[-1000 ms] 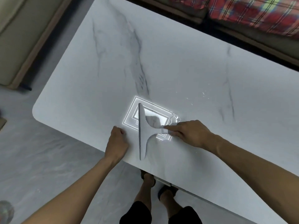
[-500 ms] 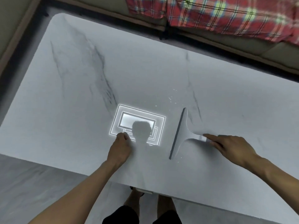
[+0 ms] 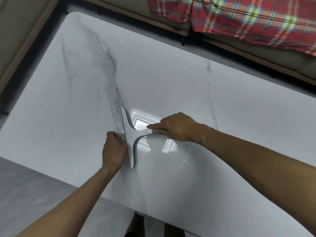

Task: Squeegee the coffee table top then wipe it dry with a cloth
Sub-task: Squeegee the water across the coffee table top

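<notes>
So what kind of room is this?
Most likely a home living room: a low marble-look coffee table, a beige sofa close along its far side, and a red plaid blanket draped over that sofa.

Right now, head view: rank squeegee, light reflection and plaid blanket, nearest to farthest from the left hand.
1. squeegee, right beside the left hand
2. light reflection, just beyond, to the right
3. plaid blanket, far top right

coffee table top (image 3: 171, 79): glossy white marble look, grey veins, upper left | squeegee (image 3: 130, 134): smooth pale plastic, centre | blanket (image 3: 248, 19): red plaid cloth, upper right
</notes>
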Tool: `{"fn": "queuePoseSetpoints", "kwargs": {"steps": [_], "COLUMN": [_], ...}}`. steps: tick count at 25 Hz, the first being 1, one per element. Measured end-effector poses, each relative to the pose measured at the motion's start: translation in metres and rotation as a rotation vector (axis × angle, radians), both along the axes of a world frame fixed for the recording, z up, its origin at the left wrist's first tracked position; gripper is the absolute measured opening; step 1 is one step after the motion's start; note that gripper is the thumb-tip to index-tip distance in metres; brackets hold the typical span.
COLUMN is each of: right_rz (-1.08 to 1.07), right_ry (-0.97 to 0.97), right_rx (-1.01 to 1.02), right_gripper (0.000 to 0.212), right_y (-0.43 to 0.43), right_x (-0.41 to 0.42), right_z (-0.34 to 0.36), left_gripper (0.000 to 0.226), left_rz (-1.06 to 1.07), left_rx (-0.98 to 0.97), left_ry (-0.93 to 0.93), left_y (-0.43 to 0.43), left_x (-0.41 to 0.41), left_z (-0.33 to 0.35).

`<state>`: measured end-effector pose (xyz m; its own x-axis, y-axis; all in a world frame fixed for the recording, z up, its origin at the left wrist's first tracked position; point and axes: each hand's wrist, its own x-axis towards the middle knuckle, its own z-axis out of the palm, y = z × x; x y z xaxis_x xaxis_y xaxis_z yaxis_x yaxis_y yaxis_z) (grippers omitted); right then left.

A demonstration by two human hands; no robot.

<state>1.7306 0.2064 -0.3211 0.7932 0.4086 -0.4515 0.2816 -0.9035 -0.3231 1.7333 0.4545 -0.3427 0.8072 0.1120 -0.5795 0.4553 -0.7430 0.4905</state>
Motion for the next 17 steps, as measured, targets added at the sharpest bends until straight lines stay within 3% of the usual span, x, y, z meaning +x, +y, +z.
{"fn": "queuePoseSetpoints", "kwargs": {"steps": [3, 11, 15, 17], "right_rz": [0.017, -0.350, -0.457, -0.516], "right_ry": [-0.020, 0.008, 0.032, 0.013], "right_rx": [0.007, -0.024, -0.160, -0.157], "right_gripper": [0.043, 0.043, 0.044, 0.048], "right_y": [-0.006, -0.134, -0.179, -0.190], "right_x": [-0.002, -0.082, -0.118, -0.111], "right_z": [-0.014, -0.003, 0.026, 0.039], "left_gripper": [0.018, 0.009, 0.016, 0.027], "left_rz": [-0.016, -0.215, -0.494, -0.506], "left_rx": [0.013, -0.016, 0.046, 0.094], "left_ry": [0.036, -0.031, -0.027, 0.049], "left_y": [-0.007, -0.073, -0.115, -0.130], "left_x": [0.002, -0.002, -0.005, -0.004], "left_z": [-0.003, -0.012, -0.032, -0.041]}}
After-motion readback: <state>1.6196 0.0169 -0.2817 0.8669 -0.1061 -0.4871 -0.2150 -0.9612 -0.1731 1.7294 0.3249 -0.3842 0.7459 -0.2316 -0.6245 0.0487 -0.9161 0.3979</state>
